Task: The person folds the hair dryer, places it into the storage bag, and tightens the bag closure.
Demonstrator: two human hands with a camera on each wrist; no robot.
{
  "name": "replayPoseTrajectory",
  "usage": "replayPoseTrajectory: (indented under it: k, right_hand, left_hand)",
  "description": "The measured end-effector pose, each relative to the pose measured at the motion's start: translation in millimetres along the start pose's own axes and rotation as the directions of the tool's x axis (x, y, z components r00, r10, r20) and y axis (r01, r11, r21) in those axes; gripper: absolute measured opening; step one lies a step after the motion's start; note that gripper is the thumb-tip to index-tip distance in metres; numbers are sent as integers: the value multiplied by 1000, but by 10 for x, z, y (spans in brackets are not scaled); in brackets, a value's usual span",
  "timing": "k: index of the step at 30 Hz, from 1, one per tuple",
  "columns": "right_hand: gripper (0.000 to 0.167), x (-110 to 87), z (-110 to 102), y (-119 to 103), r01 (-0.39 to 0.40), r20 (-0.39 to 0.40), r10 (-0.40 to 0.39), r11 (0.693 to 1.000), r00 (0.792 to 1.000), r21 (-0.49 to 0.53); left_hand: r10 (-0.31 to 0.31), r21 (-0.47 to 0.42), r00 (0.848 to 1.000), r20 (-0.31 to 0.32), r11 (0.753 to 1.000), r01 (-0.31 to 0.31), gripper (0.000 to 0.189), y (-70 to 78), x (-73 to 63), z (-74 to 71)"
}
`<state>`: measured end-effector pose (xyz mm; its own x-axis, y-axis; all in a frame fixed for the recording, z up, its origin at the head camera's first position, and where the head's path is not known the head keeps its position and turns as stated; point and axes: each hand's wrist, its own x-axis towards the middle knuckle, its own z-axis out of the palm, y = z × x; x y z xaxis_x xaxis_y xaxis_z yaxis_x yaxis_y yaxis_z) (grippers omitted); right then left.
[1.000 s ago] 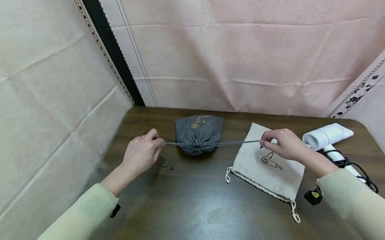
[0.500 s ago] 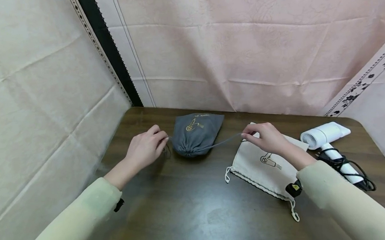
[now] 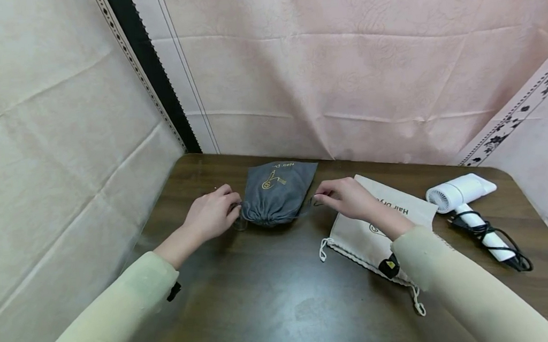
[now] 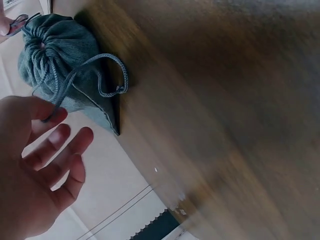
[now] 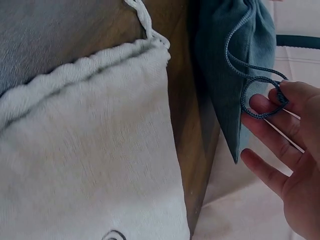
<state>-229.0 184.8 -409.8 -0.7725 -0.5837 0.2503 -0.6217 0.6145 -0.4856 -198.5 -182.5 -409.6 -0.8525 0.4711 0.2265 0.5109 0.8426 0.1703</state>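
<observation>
A dark grey drawstring pouch [image 3: 280,189] with a gold hair dryer print lies near the back of the table, its mouth gathered. At its left side my left hand [image 3: 212,213] pinches one drawstring end [image 4: 122,67] between thumb and forefinger; the other fingers are loosely bent. To its right, my right hand [image 3: 348,197] pinches the opposite drawstring end [image 5: 245,102], which hangs in a loop. Both cords are slack. Beneath my right forearm lies a flat cream drawstring pouch [image 3: 420,218], partly covered by the arm.
A white hair dryer [image 3: 464,191] with a black cable [image 3: 507,244] wound round its handle lies at the right of the brown wooden table [image 3: 274,300]. Pale cloth [image 3: 344,79] hangs behind the table and along both sides.
My right hand has moved left toward the grey pouch, and my left hand slightly right. The drawstring went from taut to slack. The pouch has settled flatter, showing more of its print.
</observation>
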Motion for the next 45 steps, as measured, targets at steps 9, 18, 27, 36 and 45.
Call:
replayPoseTrajectory:
  k: [9,18,27,36,45]
  right_hand:
    - [16,28,169,-43,-1,96,7,998,995,-62]
    - [33,-98,48,-44,-13,126,26,995,992,-102]
    - [40,-424,-246,85,-84,122,103,984,987,-156]
    - [52,-852,-637,252,-165,36,179,955,983,-245]
    - [67,-1385,-960,570,-273,-44,272,924,961,-269]
  left_hand:
    - [-28,-26,994,103,999,31,42,84,60,-46]
    - [23,-19,996,87,1000,-21,52,283,186,-135]
    - [84,11,990,116,996,-86,62,447,285,-182]
    - [142,4,980,143,990,-144,68,587,311,-217]
    - [202,5,967,156,979,-205,69,684,235,-245]
